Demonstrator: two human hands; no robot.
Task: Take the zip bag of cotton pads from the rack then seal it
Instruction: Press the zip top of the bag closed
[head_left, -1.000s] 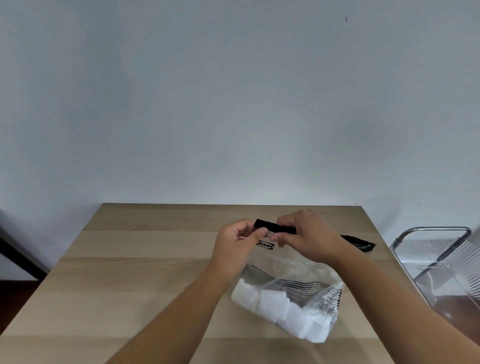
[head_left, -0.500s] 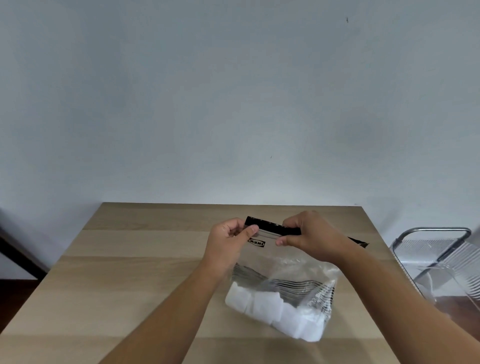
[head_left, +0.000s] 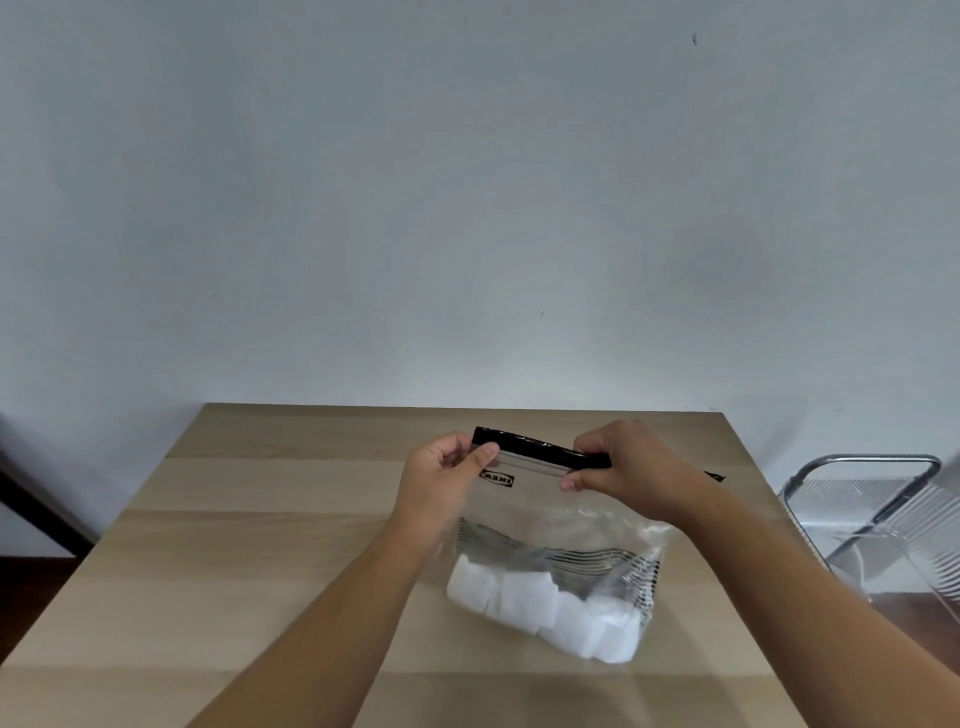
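Head view shows both hands, left hand (head_left: 441, 480) and right hand (head_left: 621, 470), pinching the black zip strip (head_left: 537, 451) of the bag (head_left: 561, 535) above the table (head_left: 260, 545); light, floppy film, best gripped along that stiffer strip

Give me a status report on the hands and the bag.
Left hand and right hand both pinching the black zip strip. Bag upright on table, pads inside. Nothing in the way.
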